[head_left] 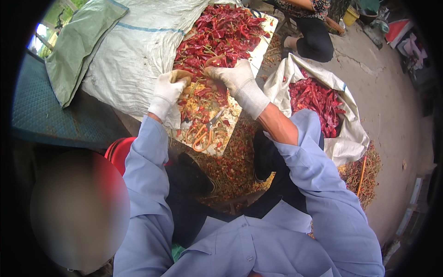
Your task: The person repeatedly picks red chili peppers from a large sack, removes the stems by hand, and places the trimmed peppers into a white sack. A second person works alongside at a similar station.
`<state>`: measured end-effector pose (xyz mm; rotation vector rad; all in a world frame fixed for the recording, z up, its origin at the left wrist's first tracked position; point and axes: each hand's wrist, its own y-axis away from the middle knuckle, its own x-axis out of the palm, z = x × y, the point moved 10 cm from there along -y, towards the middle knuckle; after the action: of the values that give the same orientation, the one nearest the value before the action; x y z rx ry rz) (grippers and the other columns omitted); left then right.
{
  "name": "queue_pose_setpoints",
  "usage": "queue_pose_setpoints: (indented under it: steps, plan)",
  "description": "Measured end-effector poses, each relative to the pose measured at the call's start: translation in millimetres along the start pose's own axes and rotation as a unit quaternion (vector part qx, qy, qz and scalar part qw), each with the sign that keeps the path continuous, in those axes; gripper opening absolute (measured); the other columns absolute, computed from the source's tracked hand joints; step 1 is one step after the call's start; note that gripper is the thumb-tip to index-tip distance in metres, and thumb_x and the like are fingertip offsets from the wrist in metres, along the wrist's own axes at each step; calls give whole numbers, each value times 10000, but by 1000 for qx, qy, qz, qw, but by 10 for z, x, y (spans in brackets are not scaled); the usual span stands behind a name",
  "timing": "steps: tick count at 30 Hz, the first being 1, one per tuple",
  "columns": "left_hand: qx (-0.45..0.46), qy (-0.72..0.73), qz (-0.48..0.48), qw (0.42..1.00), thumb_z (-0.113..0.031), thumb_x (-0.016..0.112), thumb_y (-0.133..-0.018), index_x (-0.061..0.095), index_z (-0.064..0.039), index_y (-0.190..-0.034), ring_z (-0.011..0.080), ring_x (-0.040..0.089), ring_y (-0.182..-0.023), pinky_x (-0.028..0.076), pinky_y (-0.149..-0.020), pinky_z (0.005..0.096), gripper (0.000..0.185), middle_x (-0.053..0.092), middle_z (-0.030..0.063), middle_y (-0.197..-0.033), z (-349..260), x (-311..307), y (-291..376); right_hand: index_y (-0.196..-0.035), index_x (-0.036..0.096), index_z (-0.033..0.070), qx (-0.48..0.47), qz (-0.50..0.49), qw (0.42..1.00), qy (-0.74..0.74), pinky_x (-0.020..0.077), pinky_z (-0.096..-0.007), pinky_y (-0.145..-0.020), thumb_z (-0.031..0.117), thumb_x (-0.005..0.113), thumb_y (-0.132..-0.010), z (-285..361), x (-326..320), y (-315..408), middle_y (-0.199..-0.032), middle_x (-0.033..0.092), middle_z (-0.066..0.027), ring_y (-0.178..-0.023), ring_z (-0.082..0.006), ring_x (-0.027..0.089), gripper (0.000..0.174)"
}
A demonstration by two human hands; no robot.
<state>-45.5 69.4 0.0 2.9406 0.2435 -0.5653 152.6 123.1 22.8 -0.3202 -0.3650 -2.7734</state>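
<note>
A pile of dried red chili peppers [221, 31] lies on a pale board [264, 41] in front of me. At its near edge, my gloved right hand [230, 76] is closed on dried red chili peppers [221, 62]. My gloved left hand [171, 90] is close to its left, its fingers bent together over the board; whether they hold anything is hidden. Below the hands, orange-handled scissors [204, 133] rest among yellow seeds and stem bits [193, 104]. To the right, an open white woven sack [353, 121] holds more dried red chilies [315, 104].
A large white woven sack [131, 59] covers the left side. A blue textured surface [59, 104] and a red plastic object [119, 154] are nearer me on the left. Another person's dark-clad leg [313, 41] is at the upper right. Stems and seeds litter the ground [235, 166].
</note>
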Motion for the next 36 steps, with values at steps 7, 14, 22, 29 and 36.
queue_pose_setpoints:
  steps: [7,14,22,29,36]
  plan:
    - [120,-494,25,861,-167,713,-856,720,-121,-1194,322,679,-1063,548,-913,435,342,714,137,-1103,421,531,-136,-888,713,-41,0,9,1000,-20,505,-313,-447,-6,826,-776,108,2,64,-745,718,-112,-566,-171,656,163]
    - [113,-480,40,869,-191,706,-844,742,-120,-1064,354,692,-1012,555,-890,451,234,718,142,-1051,353,478,-113,-911,735,-19,-25,38,999,-20,508,-306,-502,18,805,-789,135,2,36,-758,723,-99,-609,-168,663,145]
    - [28,-107,96,989,-56,696,-946,698,34,-1233,128,687,-840,539,-774,272,301,758,98,-996,-60,173,133,-980,760,61,-134,76,938,311,543,-401,-779,316,790,-806,143,73,-17,-815,727,-178,-781,-297,711,310]
    - [-50,132,93,986,-100,684,-949,656,88,-1232,144,681,-784,551,-709,272,340,707,90,-915,-399,142,359,-1047,760,81,-165,166,921,312,543,-396,-796,276,768,-810,187,326,210,-885,730,-189,-841,-295,718,307]
    - [65,181,44,980,-183,684,-949,644,88,-1260,181,722,-807,594,-744,291,415,723,107,-944,-718,80,522,-971,747,-18,-28,123,991,44,567,-286,-706,-49,780,-802,98,258,143,-895,755,-51,-764,-131,685,175]
